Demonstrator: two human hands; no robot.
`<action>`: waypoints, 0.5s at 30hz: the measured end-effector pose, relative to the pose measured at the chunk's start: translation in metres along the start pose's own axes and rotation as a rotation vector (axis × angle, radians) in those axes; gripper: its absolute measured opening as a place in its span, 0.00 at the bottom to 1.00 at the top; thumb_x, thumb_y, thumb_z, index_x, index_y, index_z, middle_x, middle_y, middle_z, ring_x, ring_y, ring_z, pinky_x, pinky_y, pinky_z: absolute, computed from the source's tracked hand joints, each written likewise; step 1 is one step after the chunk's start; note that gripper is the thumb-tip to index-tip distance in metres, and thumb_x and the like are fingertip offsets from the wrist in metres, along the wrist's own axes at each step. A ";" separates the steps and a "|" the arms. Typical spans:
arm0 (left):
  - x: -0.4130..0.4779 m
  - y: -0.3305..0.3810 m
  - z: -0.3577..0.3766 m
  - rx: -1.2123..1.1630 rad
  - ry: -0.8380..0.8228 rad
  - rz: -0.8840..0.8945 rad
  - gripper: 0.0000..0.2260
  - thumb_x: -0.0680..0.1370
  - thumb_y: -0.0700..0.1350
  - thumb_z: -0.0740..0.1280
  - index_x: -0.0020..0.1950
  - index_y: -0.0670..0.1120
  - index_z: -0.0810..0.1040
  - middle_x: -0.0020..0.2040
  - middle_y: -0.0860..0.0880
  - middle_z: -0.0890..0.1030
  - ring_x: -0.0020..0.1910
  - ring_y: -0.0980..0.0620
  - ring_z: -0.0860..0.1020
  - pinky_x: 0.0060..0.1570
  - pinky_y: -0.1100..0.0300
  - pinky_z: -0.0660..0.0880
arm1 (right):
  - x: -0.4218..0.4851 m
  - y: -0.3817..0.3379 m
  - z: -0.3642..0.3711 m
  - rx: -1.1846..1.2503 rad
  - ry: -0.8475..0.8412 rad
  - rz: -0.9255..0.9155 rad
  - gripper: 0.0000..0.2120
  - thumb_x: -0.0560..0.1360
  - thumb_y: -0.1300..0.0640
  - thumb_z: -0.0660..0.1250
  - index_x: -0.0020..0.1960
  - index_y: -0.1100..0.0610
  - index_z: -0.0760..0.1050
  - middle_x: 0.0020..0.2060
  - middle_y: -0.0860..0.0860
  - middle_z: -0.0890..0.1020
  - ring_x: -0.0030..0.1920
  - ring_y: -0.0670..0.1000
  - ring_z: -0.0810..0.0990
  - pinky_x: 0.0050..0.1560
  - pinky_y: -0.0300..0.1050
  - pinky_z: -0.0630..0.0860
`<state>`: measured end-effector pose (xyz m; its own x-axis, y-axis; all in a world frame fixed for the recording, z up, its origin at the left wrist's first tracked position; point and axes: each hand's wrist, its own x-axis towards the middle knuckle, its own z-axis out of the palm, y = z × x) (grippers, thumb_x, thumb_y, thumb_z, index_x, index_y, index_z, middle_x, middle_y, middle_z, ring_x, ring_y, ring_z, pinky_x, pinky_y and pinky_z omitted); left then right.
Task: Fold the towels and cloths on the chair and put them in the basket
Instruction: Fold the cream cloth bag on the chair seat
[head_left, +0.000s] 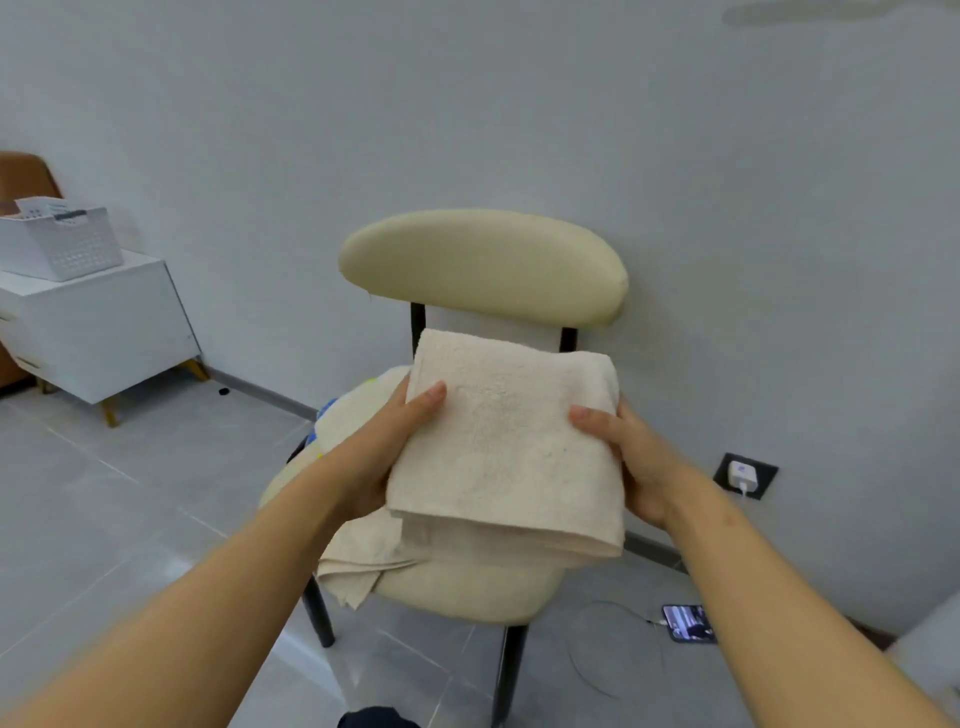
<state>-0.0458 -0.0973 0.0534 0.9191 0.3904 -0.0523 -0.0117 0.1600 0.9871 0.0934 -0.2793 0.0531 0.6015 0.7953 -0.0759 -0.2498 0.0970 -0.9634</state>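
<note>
Folded cream terry towel (506, 447): we grip its sides with our left hand (374, 457) and right hand (639, 462); the fingers underneath are hidden.

Your arms are bare along their whole visible length, from the lower corners of the view to the wrists; your left forearm (218, 587) looks broad and a little blurred near the frame edge, narrowing toward the wrist; your right forearm (779, 582) carries a few faint small marks on its upper side just behind the wrist; your left hand (371, 457) and your right hand (641, 462) are bare as well; your left thumbnail (437, 389) and right thumbnail (579, 413) are short, plain and rounded; at the bottom edge, between your arms, a dark patch (376, 718) shows, small and rounded, perhaps dark clothing; which garment cannot be told.
</note>
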 end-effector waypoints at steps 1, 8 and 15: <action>0.004 -0.014 -0.002 0.008 0.001 -0.060 0.12 0.76 0.51 0.63 0.59 0.60 0.71 0.53 0.52 0.81 0.52 0.51 0.81 0.47 0.54 0.78 | 0.003 0.012 -0.003 0.003 0.012 0.056 0.24 0.62 0.56 0.70 0.57 0.49 0.73 0.45 0.51 0.85 0.44 0.51 0.84 0.41 0.47 0.82; 0.035 -0.100 -0.029 -0.012 0.106 -0.325 0.22 0.76 0.37 0.67 0.62 0.59 0.67 0.53 0.52 0.77 0.50 0.49 0.78 0.42 0.55 0.77 | 0.040 0.111 -0.021 0.021 0.193 0.295 0.19 0.72 0.65 0.68 0.58 0.47 0.71 0.53 0.51 0.82 0.52 0.54 0.81 0.50 0.51 0.78; 0.084 -0.131 -0.061 0.205 0.168 -0.276 0.30 0.75 0.34 0.66 0.72 0.56 0.64 0.64 0.51 0.73 0.61 0.47 0.73 0.59 0.51 0.71 | 0.093 0.157 -0.014 -0.041 0.341 0.257 0.24 0.72 0.69 0.67 0.61 0.49 0.65 0.56 0.51 0.77 0.56 0.55 0.77 0.57 0.50 0.74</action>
<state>0.0087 -0.0303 -0.0900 0.7994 0.5037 -0.3275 0.3217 0.1016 0.9414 0.1207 -0.1983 -0.1092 0.7415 0.5466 -0.3890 -0.3983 -0.1079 -0.9109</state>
